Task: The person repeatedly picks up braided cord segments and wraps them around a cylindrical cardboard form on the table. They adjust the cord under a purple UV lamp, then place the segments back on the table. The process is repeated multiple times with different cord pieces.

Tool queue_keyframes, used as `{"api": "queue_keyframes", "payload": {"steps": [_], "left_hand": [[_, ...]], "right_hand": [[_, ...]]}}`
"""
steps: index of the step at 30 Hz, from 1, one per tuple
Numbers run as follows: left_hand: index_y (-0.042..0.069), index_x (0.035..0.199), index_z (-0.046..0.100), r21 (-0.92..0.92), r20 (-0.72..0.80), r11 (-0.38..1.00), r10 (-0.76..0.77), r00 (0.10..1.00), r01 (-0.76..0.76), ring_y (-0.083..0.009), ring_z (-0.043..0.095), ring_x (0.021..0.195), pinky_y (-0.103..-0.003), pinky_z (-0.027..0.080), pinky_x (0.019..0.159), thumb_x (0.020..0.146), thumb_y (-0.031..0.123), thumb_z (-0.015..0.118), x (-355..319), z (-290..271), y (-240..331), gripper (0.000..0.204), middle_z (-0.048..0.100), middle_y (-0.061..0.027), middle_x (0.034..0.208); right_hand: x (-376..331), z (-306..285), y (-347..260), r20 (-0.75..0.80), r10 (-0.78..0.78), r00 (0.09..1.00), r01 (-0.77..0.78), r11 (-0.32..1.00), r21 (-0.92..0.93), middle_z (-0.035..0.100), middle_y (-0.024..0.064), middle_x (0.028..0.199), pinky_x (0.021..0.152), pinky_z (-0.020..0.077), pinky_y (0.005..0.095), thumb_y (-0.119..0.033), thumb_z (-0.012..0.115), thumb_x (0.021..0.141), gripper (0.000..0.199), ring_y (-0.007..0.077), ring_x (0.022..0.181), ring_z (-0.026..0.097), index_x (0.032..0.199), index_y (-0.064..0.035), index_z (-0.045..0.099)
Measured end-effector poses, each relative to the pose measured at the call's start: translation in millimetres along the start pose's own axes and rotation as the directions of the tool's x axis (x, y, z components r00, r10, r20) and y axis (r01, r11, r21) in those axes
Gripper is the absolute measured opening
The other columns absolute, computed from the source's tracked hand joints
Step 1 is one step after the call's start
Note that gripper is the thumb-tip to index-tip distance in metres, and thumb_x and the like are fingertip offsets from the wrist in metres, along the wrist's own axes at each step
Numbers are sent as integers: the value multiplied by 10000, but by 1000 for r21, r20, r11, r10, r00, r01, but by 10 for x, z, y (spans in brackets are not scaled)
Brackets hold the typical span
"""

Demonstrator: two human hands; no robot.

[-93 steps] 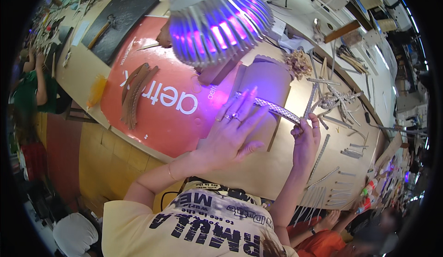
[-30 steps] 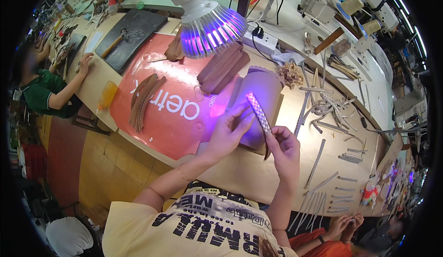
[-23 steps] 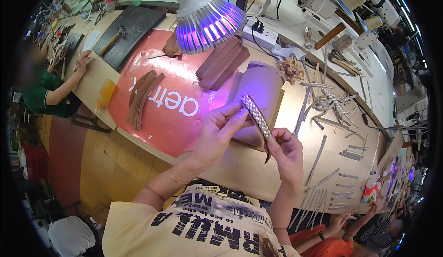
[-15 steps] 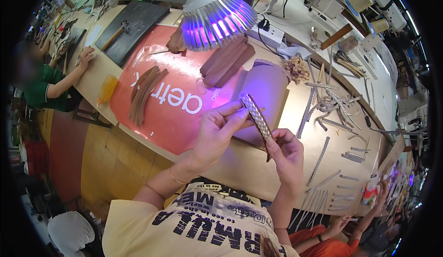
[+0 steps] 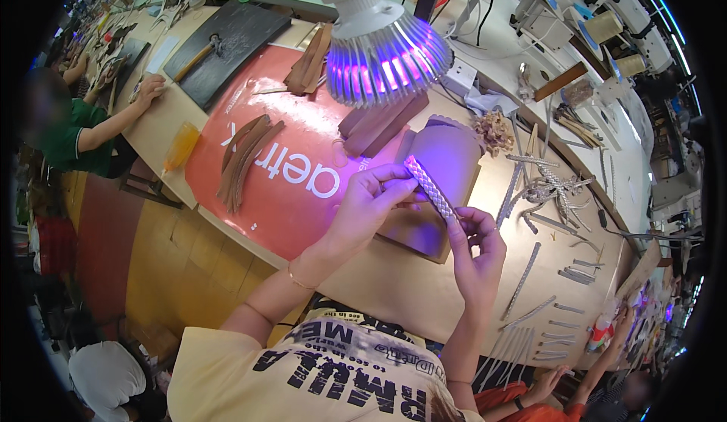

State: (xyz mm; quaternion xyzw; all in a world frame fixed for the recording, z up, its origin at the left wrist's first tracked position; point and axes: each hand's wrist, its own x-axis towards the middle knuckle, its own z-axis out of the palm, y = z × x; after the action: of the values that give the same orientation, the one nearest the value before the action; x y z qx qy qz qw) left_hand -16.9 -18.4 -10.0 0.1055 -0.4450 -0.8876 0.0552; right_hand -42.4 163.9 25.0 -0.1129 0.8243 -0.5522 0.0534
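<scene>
A light braided strap (image 5: 432, 188) is stretched between my two hands, slanting down to the right beneath the purple-lit lamp (image 5: 386, 54). My left hand (image 5: 371, 206) pinches its upper part between thumb and fingers. At the lower end, the thumb and fingers of my right hand (image 5: 477, 255) close on the strap. Below the strap lies a brown board (image 5: 413, 236), lit purple in places. Part of the strap's underside is hidden by my fingers.
Brown leather strips (image 5: 248, 160) lie on a red sheet (image 5: 288, 225) at left. A hammer (image 5: 198, 57) rests on a black slab (image 5: 250, 32). Braided pieces (image 5: 556, 187) are heaped at right. Another person's hand (image 5: 150, 89) is at the table's left edge.
The view has shifted, with the lamp now lower and further right. My hands still hold the strap, which has turned so its brown edge shows less.
</scene>
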Motion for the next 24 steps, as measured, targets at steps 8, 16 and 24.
{"api": "queue_keyframes", "payload": {"steps": [8, 16, 24], "left_hand": [[-5, 1088, 653, 1, 19, 998, -69, 997, 69, -184, 710, 905, -283, 550, 734, 990, 140, 557, 312, -88, -200, 200, 701, -88, 1011], [-20, 1109, 640, 95, -38, 995, 3, 999, 1, -138, 684, 879, -259, 552, 748, 994, 132, 549, 367, -161, -270, 211, 687, -69, 972], [33, 1271, 510, -402, 94, 912, -43, 995, 77, -176, 636, 1028, -349, 533, 895, 1013, 207, 484, -66, -60, -212, 312, 641, -97, 1142]], "right_hand": [[341, -24, 220, 50, 78, 996, -71, 990, -122, 591, -16, 781, 584, 387, 205, -150, 665, 929, 167, 52, 678, 484, 1008, -4, 654], [403, 23, 198, 31, 67, 997, -61, 986, -155, 619, 36, 792, 641, 463, 228, -139, 676, 910, 192, 78, 692, 546, 1026, 11, 648], [150, 265, -234, 203, -33, 979, 23, 999, 49, 590, 24, 825, 623, 419, 217, -67, 646, 920, 293, 65, 676, 503, 1189, 6, 556]]}}
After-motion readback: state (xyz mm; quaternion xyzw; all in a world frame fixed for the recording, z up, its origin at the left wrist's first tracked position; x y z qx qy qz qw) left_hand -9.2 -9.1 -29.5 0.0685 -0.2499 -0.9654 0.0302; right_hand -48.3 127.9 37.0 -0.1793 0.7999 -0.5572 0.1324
